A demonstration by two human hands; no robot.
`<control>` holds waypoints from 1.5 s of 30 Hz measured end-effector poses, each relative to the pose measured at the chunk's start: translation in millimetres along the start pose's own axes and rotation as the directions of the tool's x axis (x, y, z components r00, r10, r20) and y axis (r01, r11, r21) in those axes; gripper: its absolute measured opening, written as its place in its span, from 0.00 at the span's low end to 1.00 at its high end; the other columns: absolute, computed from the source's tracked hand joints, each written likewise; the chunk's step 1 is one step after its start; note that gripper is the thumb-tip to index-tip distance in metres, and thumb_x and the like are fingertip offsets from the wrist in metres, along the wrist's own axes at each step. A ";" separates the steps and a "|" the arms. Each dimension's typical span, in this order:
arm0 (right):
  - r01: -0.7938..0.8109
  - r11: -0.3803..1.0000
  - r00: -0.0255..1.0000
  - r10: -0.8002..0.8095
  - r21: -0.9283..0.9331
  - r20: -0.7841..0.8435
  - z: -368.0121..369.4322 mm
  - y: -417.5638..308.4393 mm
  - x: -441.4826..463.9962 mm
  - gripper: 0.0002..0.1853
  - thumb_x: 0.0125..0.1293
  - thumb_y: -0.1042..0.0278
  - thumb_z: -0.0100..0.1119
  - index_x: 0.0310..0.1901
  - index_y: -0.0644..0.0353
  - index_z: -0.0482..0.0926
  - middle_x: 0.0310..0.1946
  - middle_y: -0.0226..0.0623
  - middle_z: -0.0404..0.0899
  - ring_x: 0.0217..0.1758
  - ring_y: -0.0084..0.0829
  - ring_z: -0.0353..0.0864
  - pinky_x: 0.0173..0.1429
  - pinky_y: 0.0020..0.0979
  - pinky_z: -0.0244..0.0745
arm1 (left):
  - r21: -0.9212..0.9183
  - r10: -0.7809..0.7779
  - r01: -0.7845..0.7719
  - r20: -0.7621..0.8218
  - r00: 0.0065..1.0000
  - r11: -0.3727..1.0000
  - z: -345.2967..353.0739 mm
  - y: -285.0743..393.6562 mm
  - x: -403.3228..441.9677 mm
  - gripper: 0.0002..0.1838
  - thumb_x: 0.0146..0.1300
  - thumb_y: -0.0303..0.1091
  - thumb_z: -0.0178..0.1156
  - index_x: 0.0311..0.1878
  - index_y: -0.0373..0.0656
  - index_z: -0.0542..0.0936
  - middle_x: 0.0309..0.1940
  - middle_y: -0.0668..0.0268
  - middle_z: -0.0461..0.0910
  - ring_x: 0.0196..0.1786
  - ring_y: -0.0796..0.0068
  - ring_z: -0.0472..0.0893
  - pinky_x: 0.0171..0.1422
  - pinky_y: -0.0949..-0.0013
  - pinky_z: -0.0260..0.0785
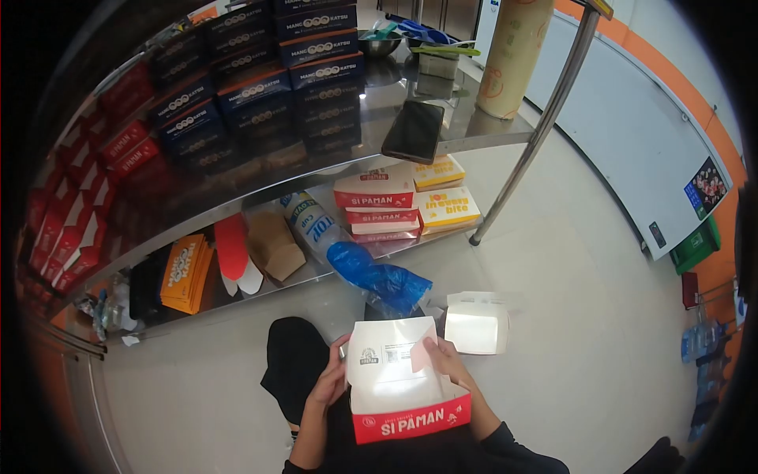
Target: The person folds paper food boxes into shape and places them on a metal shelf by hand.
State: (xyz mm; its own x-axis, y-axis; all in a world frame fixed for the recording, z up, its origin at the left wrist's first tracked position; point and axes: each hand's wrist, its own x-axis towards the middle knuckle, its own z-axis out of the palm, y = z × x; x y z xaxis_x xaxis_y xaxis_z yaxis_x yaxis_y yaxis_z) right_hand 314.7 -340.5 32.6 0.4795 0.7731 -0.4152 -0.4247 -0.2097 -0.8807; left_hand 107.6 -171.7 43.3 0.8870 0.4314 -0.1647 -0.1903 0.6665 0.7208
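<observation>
A red and white food box [410,420] marked "SI PAMAN" rests over my lap with its white lid raised. My left hand [332,378] grips the left edge of the lid, fingers behind it and thumb along the side. On the other side, my right hand [447,362] holds the right edge, its thumb on the printed inner face by a pinkish flap. Some of the fingers on both hands are hidden behind the cardboard. Beyond my right hand, a white box [476,325] sits open on the floor.
A steel table [260,170] carries stacked dark blue boxes [320,51], red boxes [79,213] and a phone [413,130]. Its lower shelf holds more cartons [375,197], orange flat packs [187,272] and a plastic cup sleeve [316,225]. A metal leg [537,134] stands at right.
</observation>
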 end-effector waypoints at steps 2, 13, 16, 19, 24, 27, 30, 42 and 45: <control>0.044 0.997 0.998 -0.041 -0.069 0.044 -3.8 -3.9 0.8 0.20 0.72 0.59 0.51 0.57 0.65 0.71 0.45 0.32 0.79 0.46 0.20 0.76 0.50 0.23 0.71 | 0.212 0.026 -0.037 0.054 0.998 0.977 8.6 8.0 6.8 0.31 0.66 0.35 0.58 0.69 0.43 0.58 0.58 0.58 0.71 0.62 0.69 0.71 0.64 0.66 0.64; 0.279 0.960 0.960 -0.279 0.007 0.028 -1.4 -25.4 11.1 0.18 0.73 0.69 0.47 0.60 0.66 0.68 0.51 0.32 0.75 0.51 0.20 0.73 0.54 0.23 0.70 | 0.533 0.142 0.026 -0.272 0.952 0.846 -1.9 -13.9 34.6 0.16 0.71 0.32 0.50 0.58 0.34 0.71 0.39 0.64 0.81 0.39 0.84 0.78 0.42 0.78 0.70; 0.290 0.951 0.951 -0.275 -0.104 0.142 -12.0 -29.7 12.7 0.16 0.71 0.71 0.49 0.58 0.65 0.70 0.52 0.33 0.75 0.53 0.21 0.73 0.56 0.25 0.70 | 0.479 0.267 -0.162 -0.158 0.951 0.862 10.0 -3.2 36.9 0.18 0.70 0.29 0.51 0.60 0.36 0.69 0.39 0.62 0.82 0.34 0.82 0.81 0.38 0.80 0.72; 0.208 0.970 0.962 -0.180 -0.125 0.204 -11.2 -40.7 13.9 0.16 0.67 0.71 0.53 0.54 0.66 0.74 0.50 0.34 0.76 0.54 0.24 0.74 0.58 0.27 0.68 | 0.460 0.195 -0.118 -0.123 0.973 0.880 -3.2 2.6 41.3 0.18 0.68 0.26 0.53 0.60 0.37 0.68 0.36 0.61 0.82 0.32 0.83 0.81 0.33 0.80 0.72; 0.417 0.908 0.882 -0.392 -0.045 0.260 -4.2 -48.7 17.9 0.14 0.64 0.73 0.58 0.51 0.65 0.75 0.45 0.33 0.81 0.49 0.23 0.77 0.55 0.26 0.72 | 0.467 0.236 -0.177 -0.069 0.969 0.866 4.0 14.6 40.3 0.09 0.66 0.25 0.57 0.48 0.38 0.73 0.30 0.64 0.82 0.26 0.85 0.79 0.28 0.82 0.69; 0.375 0.926 0.906 -0.359 -0.036 0.224 -4.5 -46.3 18.3 0.10 0.62 0.73 0.62 0.45 0.64 0.78 0.43 0.33 0.82 0.46 0.21 0.78 0.51 0.23 0.72 | 0.423 0.273 -0.227 -0.052 0.961 0.878 3.3 14.2 40.6 0.05 0.65 0.25 0.59 0.42 0.39 0.73 0.28 0.65 0.81 0.25 0.87 0.78 0.25 0.83 0.65; 0.411 0.910 0.905 -0.398 -0.061 0.151 3.3 -50.7 15.3 0.05 0.57 0.74 0.67 0.35 0.62 0.83 0.33 0.31 0.78 0.38 0.22 0.75 0.43 0.24 0.69 | 0.416 0.312 -0.266 -0.046 0.949 0.870 -7.5 7.2 42.5 0.05 0.63 0.24 0.61 0.37 0.39 0.73 0.28 0.64 0.81 0.26 0.86 0.79 0.25 0.83 0.66; 0.526 0.641 0.844 -0.478 -0.560 0.245 11.5 -106.5 17.3 0.12 0.58 0.65 0.68 0.26 0.61 0.75 0.26 0.36 0.80 0.31 0.34 0.82 0.36 0.29 0.73 | 0.639 0.277 -0.222 0.015 0.961 0.736 52.5 56.1 39.9 0.18 0.63 0.25 0.60 0.55 0.41 0.69 0.36 0.58 0.84 0.34 0.79 0.82 0.35 0.77 0.73; 0.600 0.342 0.779 -0.456 -0.723 0.430 28.9 -128.6 13.9 0.14 0.63 0.55 0.61 0.29 0.58 0.78 0.26 0.42 0.81 0.32 0.46 0.82 0.36 0.39 0.75 | 0.820 0.348 -0.297 0.128 0.929 0.490 64.2 54.2 39.8 0.13 0.63 0.25 0.60 0.51 0.38 0.74 0.37 0.58 0.85 0.37 0.79 0.83 0.39 0.76 0.74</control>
State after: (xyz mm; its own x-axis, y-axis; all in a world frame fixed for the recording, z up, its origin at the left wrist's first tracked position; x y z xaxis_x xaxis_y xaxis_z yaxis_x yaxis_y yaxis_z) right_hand 353.8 -285.5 146.6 0.2366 0.9556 0.1759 0.6975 -0.0410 -0.7155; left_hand 159.6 -157.5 119.0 0.8117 0.5543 0.1842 -0.0116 -0.3000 0.9539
